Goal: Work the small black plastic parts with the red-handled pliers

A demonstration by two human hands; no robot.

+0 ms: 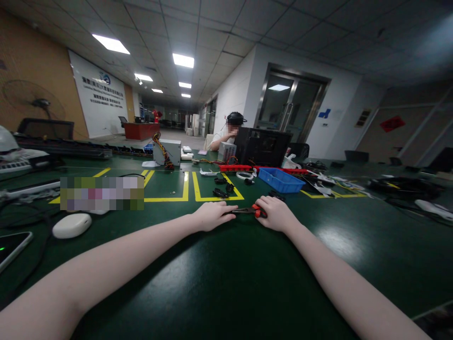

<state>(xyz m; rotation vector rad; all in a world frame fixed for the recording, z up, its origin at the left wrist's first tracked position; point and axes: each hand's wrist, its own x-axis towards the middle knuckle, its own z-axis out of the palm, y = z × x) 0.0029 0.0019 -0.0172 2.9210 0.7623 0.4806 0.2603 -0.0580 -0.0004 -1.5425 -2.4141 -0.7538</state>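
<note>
My right hand (278, 215) is closed around the red-orange handles of a pair of pliers (244, 210). The dark metal jaws point left, toward my left hand (212, 216). Its thumb and forefinger come together at the tip of the jaws; anything small between them is too fine to make out. Both forearms reach forward over the green tabletop (226, 283). Just beyond the hands, several small black pieces (221, 192) lie inside a yellow taped square, and a blue plastic bin (281, 180) sits behind my right hand.
A white rounded case (71, 225) and a phone-like device (14, 250) lie at left among cables. Farther back stand a metal power supply box (171, 153) and a black computer case (264, 147). A person (221, 140) wearing headgear sits across the table. Loose cables lie at right.
</note>
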